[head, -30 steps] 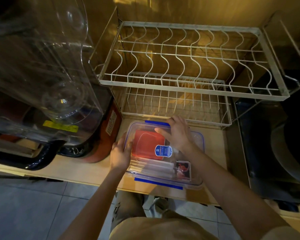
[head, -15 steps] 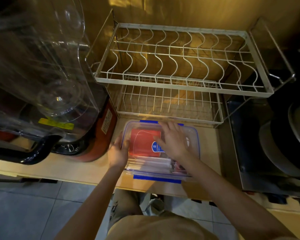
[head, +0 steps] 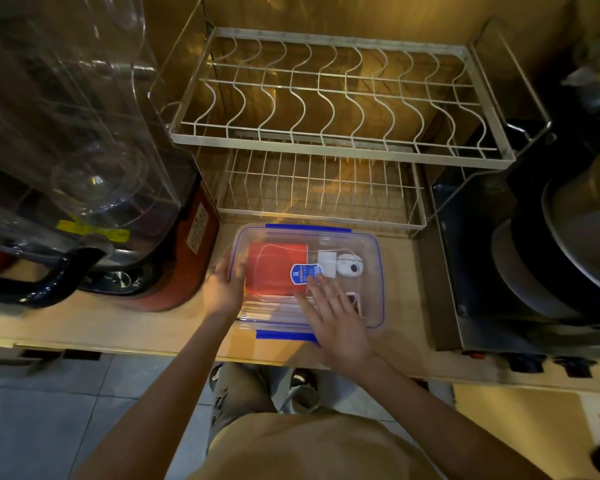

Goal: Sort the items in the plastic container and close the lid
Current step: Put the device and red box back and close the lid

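Under right hand lidded container, left hand gripping its side

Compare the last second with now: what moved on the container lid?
The right hand slid from the far side of the lid back toward the near blue clip, uncovering the white items inside. The left hand stayed on the container's left edge; the container stayed put, lid on.
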`<state>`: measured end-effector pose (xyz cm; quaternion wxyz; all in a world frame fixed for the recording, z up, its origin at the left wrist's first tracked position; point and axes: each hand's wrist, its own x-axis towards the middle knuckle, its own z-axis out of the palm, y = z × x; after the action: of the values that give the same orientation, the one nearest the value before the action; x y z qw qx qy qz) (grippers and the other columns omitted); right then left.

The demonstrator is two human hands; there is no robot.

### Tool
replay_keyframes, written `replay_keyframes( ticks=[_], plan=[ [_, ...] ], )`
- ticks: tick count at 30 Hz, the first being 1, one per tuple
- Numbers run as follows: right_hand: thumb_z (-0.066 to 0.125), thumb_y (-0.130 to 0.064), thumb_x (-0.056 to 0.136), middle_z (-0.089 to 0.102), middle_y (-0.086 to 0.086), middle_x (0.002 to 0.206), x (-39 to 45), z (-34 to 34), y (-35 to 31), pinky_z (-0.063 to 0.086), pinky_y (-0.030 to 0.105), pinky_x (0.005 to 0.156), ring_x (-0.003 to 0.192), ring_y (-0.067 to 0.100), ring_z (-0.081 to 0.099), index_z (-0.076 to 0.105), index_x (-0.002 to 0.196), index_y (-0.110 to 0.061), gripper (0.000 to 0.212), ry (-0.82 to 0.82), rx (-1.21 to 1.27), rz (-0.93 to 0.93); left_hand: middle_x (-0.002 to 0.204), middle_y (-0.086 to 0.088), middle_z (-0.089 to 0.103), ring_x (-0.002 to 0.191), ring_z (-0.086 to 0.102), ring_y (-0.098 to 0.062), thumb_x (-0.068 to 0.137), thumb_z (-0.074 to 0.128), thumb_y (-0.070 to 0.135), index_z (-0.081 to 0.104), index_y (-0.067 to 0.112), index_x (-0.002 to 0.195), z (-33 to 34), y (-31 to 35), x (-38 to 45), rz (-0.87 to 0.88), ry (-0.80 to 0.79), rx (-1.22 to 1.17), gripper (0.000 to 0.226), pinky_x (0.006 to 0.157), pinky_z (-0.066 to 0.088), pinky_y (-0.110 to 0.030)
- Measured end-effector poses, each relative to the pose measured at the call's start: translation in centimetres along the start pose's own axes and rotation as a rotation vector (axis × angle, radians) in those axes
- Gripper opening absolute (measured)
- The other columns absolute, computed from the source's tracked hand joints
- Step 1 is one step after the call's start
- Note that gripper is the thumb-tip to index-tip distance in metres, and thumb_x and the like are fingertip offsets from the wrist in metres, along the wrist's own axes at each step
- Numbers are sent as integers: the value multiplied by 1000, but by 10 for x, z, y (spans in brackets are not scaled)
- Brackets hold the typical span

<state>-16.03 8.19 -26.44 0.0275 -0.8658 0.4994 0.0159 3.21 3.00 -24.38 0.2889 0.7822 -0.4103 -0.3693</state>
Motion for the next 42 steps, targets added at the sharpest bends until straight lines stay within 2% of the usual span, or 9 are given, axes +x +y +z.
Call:
replay_keyframes(
  ticks=[5,9,19,24,28,30,33,36,42],
  plan=[
    [49,-65,76,45,11,146,-7,0,9,21,47,108,138,24,31,38,137,-17,78,41,51,-33,138,-21,44,124,47,-35,92,43,44,39,16,139,0,-3,3,19,-21,24,54,98,41,-41],
    [21,-62,89,57,7,136,-7,-3,9,29,41,104,129,22,50,53,128,-19,66,22,3,-16,137,-20,45,121,50,-35,91,42,47,39,17,138,-1,-4,3,23,-38,19,56,95,44,-43],
    [7,-48,98,66,7,123,-7,-5,9,33,31,108,124,20,48,45,124,-17,55,35,126,-46,142,-21,40,122,49,-35,92,42,45,31,17,142,-2,3,-2,17,-32,36,57,91,44,-39],
    [17,-58,93,60,2,132,-8,-23,9,32,32,113,127,11,49,60,124,-17,67,97,594,117,144,-19,38,125,46,-34,92,42,46,30,18,142,-3,3,-4,14,-44,16,59,94,44,-41],
    [51,-28,93,61,3,123,-3,-33,30,42,38,102,117,14,50,57,119,-15,30,361,589,440,144,-20,38,128,43,-35,92,41,46,30,18,142,-5,1,-2,16,-66,19,58,101,41,-45],
    [57,-31,89,52,5,132,-1,-32,46,39,36,103,123,20,46,46,131,-14,46,319,558,708,144,-21,38,130,41,-36,93,38,47,28,18,143,-6,2,-2,12,-78,45,59,102,39,-47],
    [62,-40,85,56,12,129,2,-33,62,52,44,94,109,26,60,42,131,-12,57,117,1025,1003,146,-19,38,132,39,-35,94,36,46,27,16,143,-8,5,-5,20,-110,63,59,104,37,-46],
    [62,-37,86,67,10,104,-1,-40,66,57,38,75,84,21,67,54,101,-15,28,38,1199,994,141,-19,46,128,45,-34,94,39,42,35,12,140,-11,10,-4,37,-117,92,55,104,39,-44],
    [68,-36,80,64,1,83,-14,-62,76,49,26,60,72,13,62,56,97,-11,33,76,1283,1015,134,-20,53,124,49,-35,90,52,32,47,8,133,-36,30,-9,2,-125,76,49,104,40,-41]
  ],
)
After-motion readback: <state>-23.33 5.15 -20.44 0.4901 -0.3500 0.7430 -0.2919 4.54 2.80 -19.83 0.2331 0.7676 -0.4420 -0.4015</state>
